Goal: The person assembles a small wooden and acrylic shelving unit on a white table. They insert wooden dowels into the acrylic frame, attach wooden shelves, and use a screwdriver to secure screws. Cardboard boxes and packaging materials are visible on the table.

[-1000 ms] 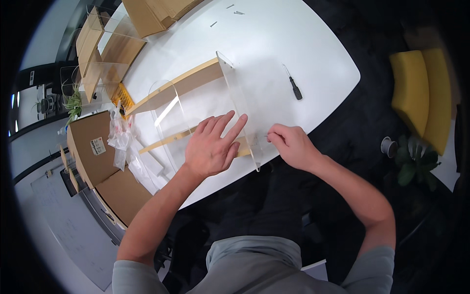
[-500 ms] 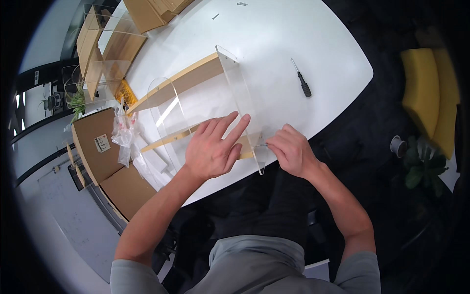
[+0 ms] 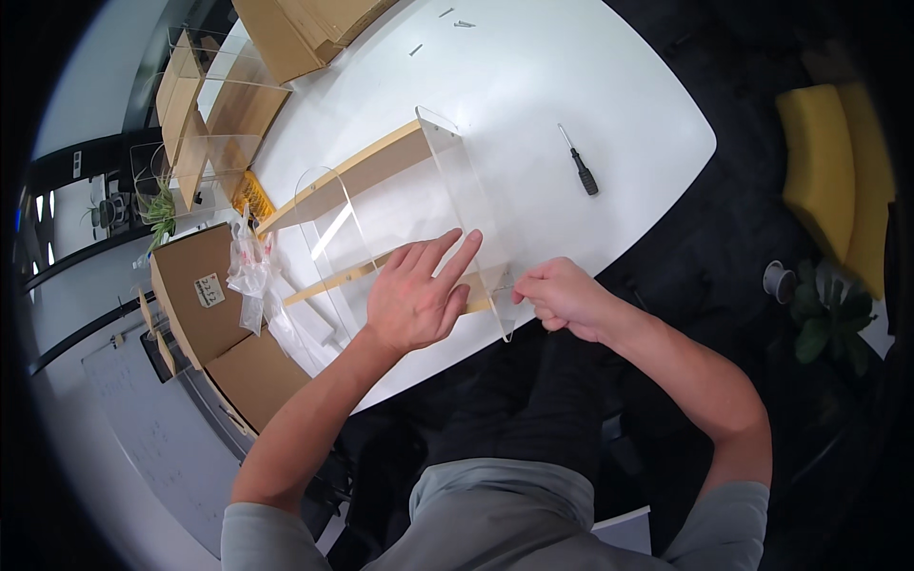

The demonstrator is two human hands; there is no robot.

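Observation:
A frame of clear acrylic panels and pale wooden boards stands on the white table. My left hand [image 3: 411,297], fingers spread, rests by the near wooden board [image 3: 357,270] and the right clear acrylic panel [image 3: 465,195]. My right hand [image 3: 564,303] is closed just outside that panel's near end, thumb and forefinger pinched at a small metal screw [image 3: 504,287] that sticks out of it. The fingers partly hide the screw's outer end. Beyond runs the far wooden board [image 3: 367,167]. A second, rounded clear panel [image 3: 327,224] crosses both boards on the left.
A black-handled screwdriver [image 3: 584,171] lies right of the frame. Several loose screws [image 3: 464,25] are at the far side. Plastic bags [image 3: 255,276] and an open cardboard box [image 3: 195,295] lie left. Another wood-and-acrylic frame [image 3: 243,100] stands far left, near a yellow tray [image 3: 251,198].
My right hand has rolled over at the screw, its fingers curling under and its elbow swinging outward. The left hand stays by the frame. The whole view has shifted slightly.

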